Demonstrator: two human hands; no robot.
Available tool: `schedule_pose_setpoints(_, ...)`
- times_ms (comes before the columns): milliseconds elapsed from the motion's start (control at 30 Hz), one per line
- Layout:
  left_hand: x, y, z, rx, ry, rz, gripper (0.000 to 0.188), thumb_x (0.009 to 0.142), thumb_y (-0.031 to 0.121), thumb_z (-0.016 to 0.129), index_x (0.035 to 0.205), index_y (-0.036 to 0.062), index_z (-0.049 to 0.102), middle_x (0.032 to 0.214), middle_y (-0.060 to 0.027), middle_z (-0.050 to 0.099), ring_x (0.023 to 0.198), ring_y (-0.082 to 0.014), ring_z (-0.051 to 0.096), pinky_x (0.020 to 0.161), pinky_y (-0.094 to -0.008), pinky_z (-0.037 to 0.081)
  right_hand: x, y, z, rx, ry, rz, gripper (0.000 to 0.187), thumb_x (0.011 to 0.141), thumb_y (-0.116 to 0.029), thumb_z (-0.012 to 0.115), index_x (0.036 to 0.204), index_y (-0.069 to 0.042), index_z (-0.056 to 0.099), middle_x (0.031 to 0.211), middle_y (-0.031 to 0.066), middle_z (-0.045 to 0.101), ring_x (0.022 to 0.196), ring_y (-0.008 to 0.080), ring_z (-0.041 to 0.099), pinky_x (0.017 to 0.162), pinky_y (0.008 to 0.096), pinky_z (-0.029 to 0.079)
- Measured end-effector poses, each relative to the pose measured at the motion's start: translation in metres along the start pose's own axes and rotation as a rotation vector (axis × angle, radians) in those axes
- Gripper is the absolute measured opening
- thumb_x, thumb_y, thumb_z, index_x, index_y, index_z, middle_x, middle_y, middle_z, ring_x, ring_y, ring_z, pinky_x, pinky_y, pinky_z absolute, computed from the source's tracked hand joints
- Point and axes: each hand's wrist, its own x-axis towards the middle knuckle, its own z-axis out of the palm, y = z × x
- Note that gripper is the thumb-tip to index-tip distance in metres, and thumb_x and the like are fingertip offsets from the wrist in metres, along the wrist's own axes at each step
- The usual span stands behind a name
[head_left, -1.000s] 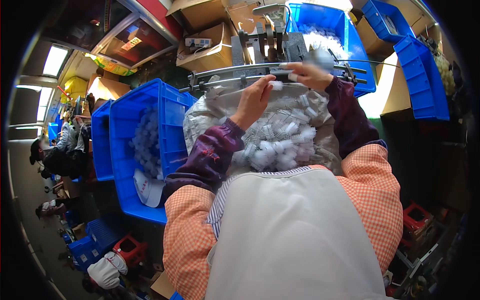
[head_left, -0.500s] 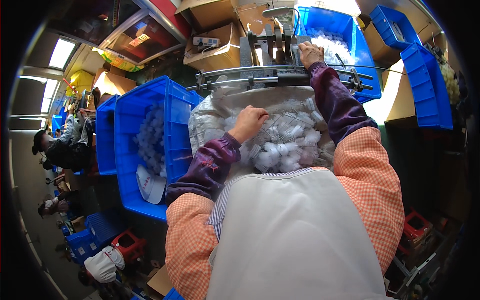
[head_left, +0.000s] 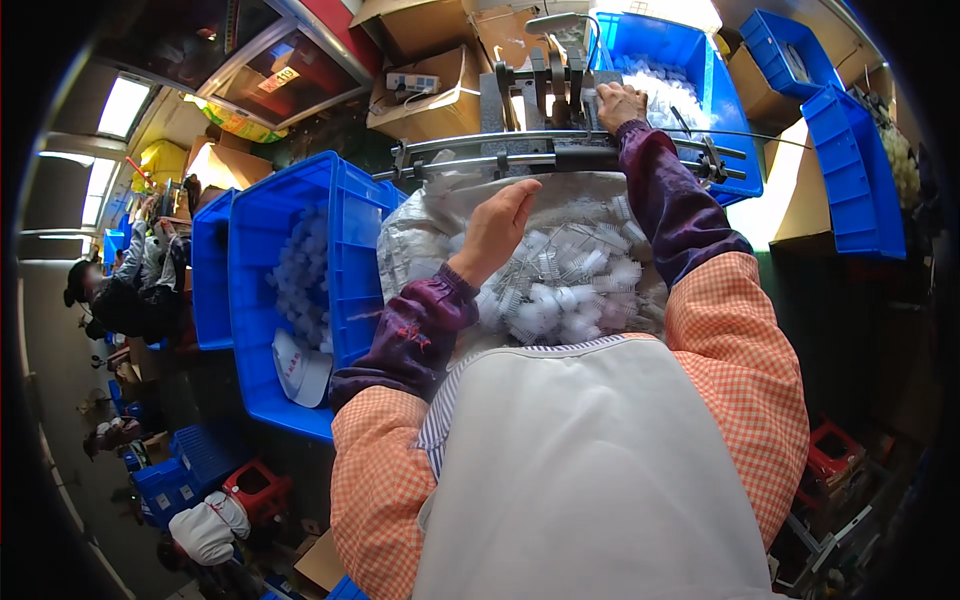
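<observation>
My right hand (head_left: 621,106) is at the right side of a dark metal machine (head_left: 550,90), its fingers bent against a small pale part there; what lies under the fingertips is hidden. Lower and to the left, my left hand (head_left: 497,230) hovers over a heap of clear and white comb-like plastic pieces (head_left: 575,280). Its fingers are stretched out towards the machine, and I see nothing in them. The heap lies on a whitish plastic sheet (head_left: 420,225) in front of me.
On the left a blue bin (head_left: 345,255) holds white pieces and a white cap (head_left: 300,370). Behind the machine's right side another blue bin (head_left: 735,110) has more white pieces. Metal bars (head_left: 520,160) cross between machine and heap. Cardboard boxes (head_left: 430,90) stand behind. Other people work far left.
My left hand has lifted from the heap towards the machine, its bent fingers now straightened. The right hand remains at the machine with hardly any shift.
</observation>
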Motion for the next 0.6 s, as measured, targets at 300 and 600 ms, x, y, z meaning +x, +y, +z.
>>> schedule_pose_setpoints(300, -0.038, -0.017, 0.008, 0.009, -0.358, -0.230, 0.032, 0.079, 0.014, 0.059, 0.109, 0.0047, 0.054, 0.095, -0.0163, 0.058, 0.090, -0.0329, 0.054, 0.081, -0.0383, 0.043, 0.000, 0.004, 0.003, 0.031, 0.001, -0.059, 0.024, 0.085, -0.031, 0.047, 0.104, -0.021, 0.058, 0.104, 0.0022, 0.058, 0.106, 0.0240, 0.048, 0.090, 0.0446, 0.028)
schedule_pose_setpoints(600, -0.045, -0.033, -0.001, 0.242, -0.542, -0.237, 0.027, 0.078, 0.010, 0.055, 0.104, 0.0030, 0.054, 0.099, -0.0178, 0.055, 0.094, -0.0340, 0.053, 0.082, -0.0393, 0.042, 0.004, 0.000, -0.007, -0.065, -0.167, 0.167, 0.030, 0.082, -0.034, 0.050, 0.109, -0.024, 0.058, 0.116, 0.0022, 0.055, 0.112, 0.0251, 0.045, 0.096, 0.0494, 0.023)
